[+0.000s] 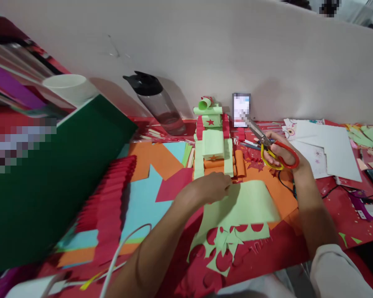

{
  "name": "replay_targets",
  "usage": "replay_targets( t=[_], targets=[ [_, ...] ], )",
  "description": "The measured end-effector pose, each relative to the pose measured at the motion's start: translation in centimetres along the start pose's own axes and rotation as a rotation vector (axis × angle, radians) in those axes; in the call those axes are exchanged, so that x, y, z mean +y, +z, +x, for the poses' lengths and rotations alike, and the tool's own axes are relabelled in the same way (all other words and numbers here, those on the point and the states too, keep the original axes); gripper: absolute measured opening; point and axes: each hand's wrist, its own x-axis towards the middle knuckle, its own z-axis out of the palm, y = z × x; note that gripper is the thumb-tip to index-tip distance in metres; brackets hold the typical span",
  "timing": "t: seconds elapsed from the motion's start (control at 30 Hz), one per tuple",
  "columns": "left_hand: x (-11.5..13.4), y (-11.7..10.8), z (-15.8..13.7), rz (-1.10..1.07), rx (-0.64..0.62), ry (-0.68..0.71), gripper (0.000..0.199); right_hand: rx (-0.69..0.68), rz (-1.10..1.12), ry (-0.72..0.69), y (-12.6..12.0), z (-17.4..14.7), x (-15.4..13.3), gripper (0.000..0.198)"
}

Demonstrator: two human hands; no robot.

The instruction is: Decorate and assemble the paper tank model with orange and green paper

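Note:
My right hand (278, 151) grips a pair of scissors (287, 157) with red and yellow handles, blades pointing up and left. My left hand (216, 187), fingers curled down, rests at the near end of a model (213, 142) built of folded and rolled light green paper. Orange and red parts and a red star show on the model. Whatever the left fingers hold is hidden under the hand. Just below it lies a light green paper sheet (251, 203), curled at its right side. Green offcuts (225, 242) with round holes lie at the near edge.
Behind the model a phone (241, 109) leans on the white partition (205, 49). A dark-lidded bottle (161, 103) stands left of it. A large dark green board (59, 178) slants across the left. Coloured sheets (143, 207), red pleated paper (108, 207) and white papers (335, 149) cover the table.

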Motion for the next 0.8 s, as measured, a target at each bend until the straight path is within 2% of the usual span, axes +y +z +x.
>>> replay_targets(
  t=[0.1,0.23,0.3,0.4,0.5,0.6,0.7,0.8],
  targets=[
    [0.2,-0.1,0.0,0.045,-0.103,-0.092,0.011,0.016,-0.039,0.036,0.2,0.0,-0.5,0.047],
    [0.8,-0.3,0.6,-0.012,-0.192,0.107,0.014,0.034,-0.055,0.053,0.3,-0.1,-0.7,0.047],
    [1.0,0.0,1.1,0.015,-0.172,0.193,0.016,0.022,-0.050,0.055,0.3,-0.1,-0.7,0.047],
    [1.0,0.5,1.6,0.061,-0.111,0.205,0.014,0.009,-0.055,0.066,0.5,0.0,-0.7,0.045],
    [1.0,0.2,1.1,-0.016,-0.083,0.288,0.013,0.014,-0.062,0.091,0.8,0.0,-0.8,0.043],
    [1.3,-1.1,-0.1,-0.155,0.015,0.363,0.021,0.044,-0.073,0.089,1.4,0.5,-0.8,0.042],
    [1.7,-2.2,-0.9,-0.290,0.252,0.287,0.031,0.096,-0.096,0.074,2.5,1.3,-0.6,0.051],
    [1.8,-2.4,-0.7,-0.520,0.439,0.186,0.030,0.135,-0.127,0.064,3.7,2.3,-0.2,0.055]
  ],
)
